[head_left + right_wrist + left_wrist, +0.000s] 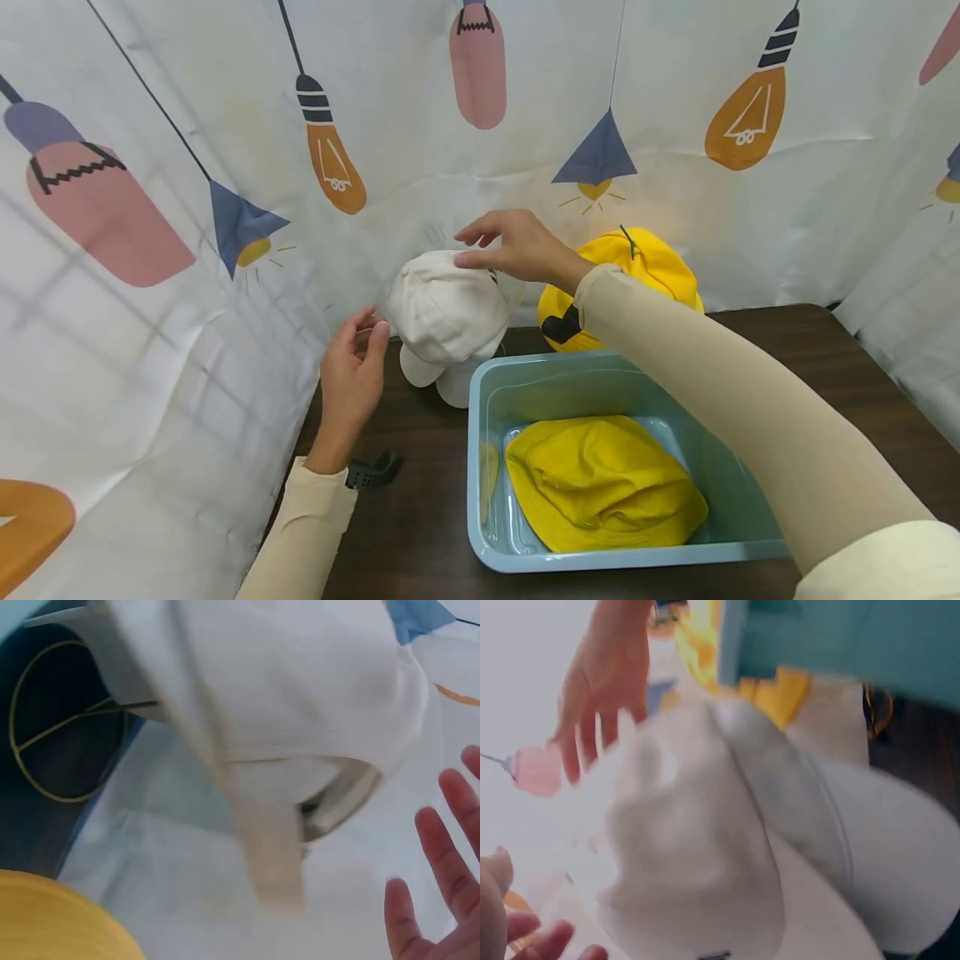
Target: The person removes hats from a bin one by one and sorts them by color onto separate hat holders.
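Observation:
Two white caps (448, 304) sit one over the other at the back of the table, brims toward the front. In the left wrist view the upper cap (697, 840) fills the middle, blurred. My left hand (354, 375) is just left of the caps, fingers loosely bent and holding nothing. By the caps' upper right is my right hand (517, 246), its fingers spread and relaxed. A strap hangs from the back of the cap (300, 690) in the right wrist view, with the right fingers apart from it.
A blue-grey bin (477, 467) holds a yellow bucket hat (603, 483). Behind it are yellow hats (637, 258) under my right forearm. A round gold wire stand (49, 791) shows in the right wrist view. Patterned white cloth (420, 100) stands behind the dark table (420, 517).

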A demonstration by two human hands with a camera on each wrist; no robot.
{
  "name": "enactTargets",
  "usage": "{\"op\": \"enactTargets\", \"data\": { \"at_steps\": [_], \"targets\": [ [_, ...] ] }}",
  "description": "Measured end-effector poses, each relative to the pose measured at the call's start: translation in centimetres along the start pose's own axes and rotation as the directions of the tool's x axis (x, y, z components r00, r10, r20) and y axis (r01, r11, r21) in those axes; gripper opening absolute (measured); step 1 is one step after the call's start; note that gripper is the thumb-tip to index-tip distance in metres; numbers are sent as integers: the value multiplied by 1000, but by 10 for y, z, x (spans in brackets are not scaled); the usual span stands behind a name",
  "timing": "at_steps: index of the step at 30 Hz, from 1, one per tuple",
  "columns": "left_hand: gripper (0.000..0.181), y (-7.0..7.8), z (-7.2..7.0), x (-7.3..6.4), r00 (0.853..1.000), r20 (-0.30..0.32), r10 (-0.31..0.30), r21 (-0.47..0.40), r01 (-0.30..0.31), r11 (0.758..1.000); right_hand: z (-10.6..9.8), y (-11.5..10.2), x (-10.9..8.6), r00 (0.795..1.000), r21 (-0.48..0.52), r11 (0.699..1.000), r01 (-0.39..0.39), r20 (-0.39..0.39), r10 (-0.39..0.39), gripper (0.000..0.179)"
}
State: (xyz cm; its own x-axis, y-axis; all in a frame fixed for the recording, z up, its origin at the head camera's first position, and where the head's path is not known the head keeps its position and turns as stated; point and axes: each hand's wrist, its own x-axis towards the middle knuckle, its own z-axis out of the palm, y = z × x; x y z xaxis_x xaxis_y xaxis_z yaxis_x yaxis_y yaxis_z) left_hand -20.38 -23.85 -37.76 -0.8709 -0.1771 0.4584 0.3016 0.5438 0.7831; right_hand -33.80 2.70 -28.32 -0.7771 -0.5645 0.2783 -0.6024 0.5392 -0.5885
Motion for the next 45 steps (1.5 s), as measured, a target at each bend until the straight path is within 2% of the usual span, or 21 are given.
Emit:
{"op": "enactTargets", "data": {
  "at_steps": [3,7,12,18,25,30,36,39,45],
  "targets": [
    [41,-11,8,9,999,-39,37,57,-34,998,7,3,-5,999,-5,1000,-27,-19,27,49],
    [40,-19,20,12,994,-74,86,118,-77,990,16,7,-9,997,3,999,-44,-68,45,42],
    [44,-20,32,16,980,-164,110,111,-93,990,26,11,-11,991,28,998,-52,-122,55,32],
    [37,-21,41,22,968,-214,128,105,-108,989,38,13,-12,989,78,995,-56,-134,66,26],
    [21,-23,50,23,935,-274,224,169,-183,969,47,15,-13,980,114,993,-11,-196,33,17],
    [19,-19,55,24,914,-301,272,214,-214,953,51,14,-14,959,118,992,53,-282,-18,14],
    [17,-19,58,22,879,-379,288,206,-223,953,53,7,-15,907,30,981,190,-389,-163,13],
    [19,-21,58,17,877,-401,263,176,-208,962,51,0,-13,904,-5,977,213,-380,-199,14],
    [22,-28,62,12,898,-381,220,151,-174,973,48,-6,-9,945,-10,990,138,-298,-134,16]
  ]
}}
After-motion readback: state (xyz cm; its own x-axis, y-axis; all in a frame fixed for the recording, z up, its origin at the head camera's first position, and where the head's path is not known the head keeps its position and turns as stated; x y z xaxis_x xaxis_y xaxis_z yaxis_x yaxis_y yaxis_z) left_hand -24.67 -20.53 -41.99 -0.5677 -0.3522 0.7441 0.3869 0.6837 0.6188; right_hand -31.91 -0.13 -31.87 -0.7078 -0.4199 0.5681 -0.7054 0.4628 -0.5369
